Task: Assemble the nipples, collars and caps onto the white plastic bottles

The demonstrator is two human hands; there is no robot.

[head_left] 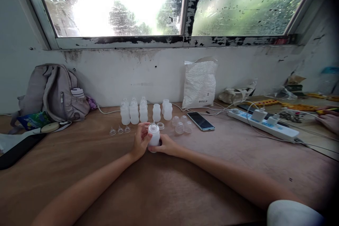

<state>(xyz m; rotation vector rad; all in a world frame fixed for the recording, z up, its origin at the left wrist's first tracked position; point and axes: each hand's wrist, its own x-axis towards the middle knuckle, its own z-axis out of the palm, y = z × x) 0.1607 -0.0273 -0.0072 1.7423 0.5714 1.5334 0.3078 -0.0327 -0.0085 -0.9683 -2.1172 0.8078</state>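
The left hand (141,140) and right hand (167,146) have their fingers closed around a white bottle (154,137), while beyond them stand clear-topped bottles (134,113) (seemingly finished) and, farther right, topless bottles (167,112), with loose teats (120,130) left of the fingers still unfitted.

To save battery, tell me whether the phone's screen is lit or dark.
Dark: the phone lies face up on the table, its front blackish with no glow visible.
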